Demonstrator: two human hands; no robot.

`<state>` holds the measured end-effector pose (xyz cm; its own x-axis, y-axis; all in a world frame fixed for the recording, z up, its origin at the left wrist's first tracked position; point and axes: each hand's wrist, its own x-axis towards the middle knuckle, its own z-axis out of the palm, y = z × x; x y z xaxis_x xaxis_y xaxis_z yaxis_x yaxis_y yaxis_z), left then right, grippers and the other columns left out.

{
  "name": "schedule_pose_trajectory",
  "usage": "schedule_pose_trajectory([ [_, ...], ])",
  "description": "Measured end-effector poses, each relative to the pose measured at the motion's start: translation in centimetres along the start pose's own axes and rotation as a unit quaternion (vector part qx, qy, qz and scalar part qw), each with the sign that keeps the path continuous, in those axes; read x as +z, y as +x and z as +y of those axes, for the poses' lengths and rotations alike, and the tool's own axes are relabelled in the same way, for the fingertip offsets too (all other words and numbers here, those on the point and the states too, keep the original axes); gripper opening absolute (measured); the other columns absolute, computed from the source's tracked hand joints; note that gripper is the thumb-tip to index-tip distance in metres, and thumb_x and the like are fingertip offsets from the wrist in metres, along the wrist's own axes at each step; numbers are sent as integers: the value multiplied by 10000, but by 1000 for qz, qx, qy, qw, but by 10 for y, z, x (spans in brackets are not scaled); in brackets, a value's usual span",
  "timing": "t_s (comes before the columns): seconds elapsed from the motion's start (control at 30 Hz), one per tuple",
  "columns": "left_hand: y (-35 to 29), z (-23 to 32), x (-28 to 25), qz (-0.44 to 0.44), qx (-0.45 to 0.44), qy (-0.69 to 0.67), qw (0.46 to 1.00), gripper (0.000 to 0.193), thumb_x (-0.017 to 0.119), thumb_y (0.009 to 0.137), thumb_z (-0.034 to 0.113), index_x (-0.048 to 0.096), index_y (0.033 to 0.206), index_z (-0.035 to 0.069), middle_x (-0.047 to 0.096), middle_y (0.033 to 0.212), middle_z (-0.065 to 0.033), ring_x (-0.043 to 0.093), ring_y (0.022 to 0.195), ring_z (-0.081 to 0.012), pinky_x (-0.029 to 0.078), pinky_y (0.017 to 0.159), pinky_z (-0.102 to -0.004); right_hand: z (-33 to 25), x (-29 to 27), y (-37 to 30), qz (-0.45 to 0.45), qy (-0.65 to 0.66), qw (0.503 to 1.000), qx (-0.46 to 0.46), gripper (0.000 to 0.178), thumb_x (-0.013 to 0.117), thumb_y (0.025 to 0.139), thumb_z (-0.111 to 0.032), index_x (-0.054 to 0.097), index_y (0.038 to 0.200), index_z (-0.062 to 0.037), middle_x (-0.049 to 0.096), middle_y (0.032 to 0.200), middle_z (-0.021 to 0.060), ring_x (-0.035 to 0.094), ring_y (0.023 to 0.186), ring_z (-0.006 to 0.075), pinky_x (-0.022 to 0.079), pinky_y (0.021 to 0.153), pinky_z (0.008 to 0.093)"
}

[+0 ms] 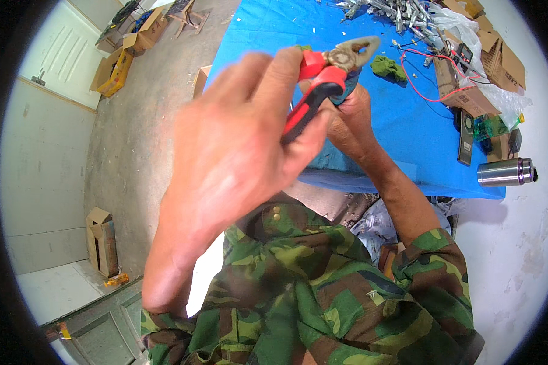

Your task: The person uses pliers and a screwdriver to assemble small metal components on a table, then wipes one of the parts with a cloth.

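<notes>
Left hand (237, 134): closed around red-handled pliers (331, 76), their head pointing rightward.
Right hand (354, 118): just behind the pliers, partly hidden; its grip cannot be told.
Bench (408, 137): blue-covered, bearing a crumpled green cloth (388, 69).

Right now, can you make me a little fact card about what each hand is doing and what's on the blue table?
Left hand: gripping pliers with red-and-black handles
Right hand: beyond the pliers, partly hidden, so its grip is unclear
Blue table, far side: pile of metal parts
Blue table, middle: crumpled green cloth
Blue table, near right corner: steel flask
</notes>
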<state>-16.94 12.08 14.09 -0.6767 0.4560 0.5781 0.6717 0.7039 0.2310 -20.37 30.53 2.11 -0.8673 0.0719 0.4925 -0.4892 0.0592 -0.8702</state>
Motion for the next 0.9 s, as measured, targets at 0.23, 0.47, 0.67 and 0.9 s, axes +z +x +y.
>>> schedule_pose_trajectory([
  [0.23, -4, -11, 0, 22, -23, -23, 999, 518, 837, 818, 141, 678, 1294, 15, 728, 1081, -146, 750, 935, -309, 603, 798, -380, 2, 1, 6, -37, -54, 997, -49, 66, 700, 992, -70, 671, 1037, -31, 624, 845, -22, 536, 786, 58, 492, 664, 293],
  [0.47, 8, -26, -33, 144, -42, -104, 983, 463, 785, 909, 126, 684, 1345, 11, 736, 1134, -84, 678, 1011, -159, 558, 912, -309, -13, 0, 2, -25, -63, 997, 32, 144, 731, 1003, -142, 626, 944, -62, 593, 774, -28, 502, 733, 57, 453, 618, 308],
  [0.67, 27, -8, -69, 155, -66, -41, 985, 504, 773, 907, 246, 667, 1353, 37, 719, 1124, -93, 697, 975, -175, 570, 810, -316, -14, -3, 2, -24, -38, 998, 45, 136, 723, 1007, -143, 627, 974, -52, 594, 783, -11, 505, 735, 69, 464, 641, 313],
  [0.9, 11, 7, -28, -40, 22, 66, 997, 493, 797, 839, 104, 669, 1310, 34, 684, 1084, -165, 693, 961, -278, 565, 784, -376, -5, -8, 2, 8, -134, 988, -83, 156, 741, 995, -177, 662, 1012, -43, 631, 796, 10, 541, 751, 75, 505, 679, 329],
])
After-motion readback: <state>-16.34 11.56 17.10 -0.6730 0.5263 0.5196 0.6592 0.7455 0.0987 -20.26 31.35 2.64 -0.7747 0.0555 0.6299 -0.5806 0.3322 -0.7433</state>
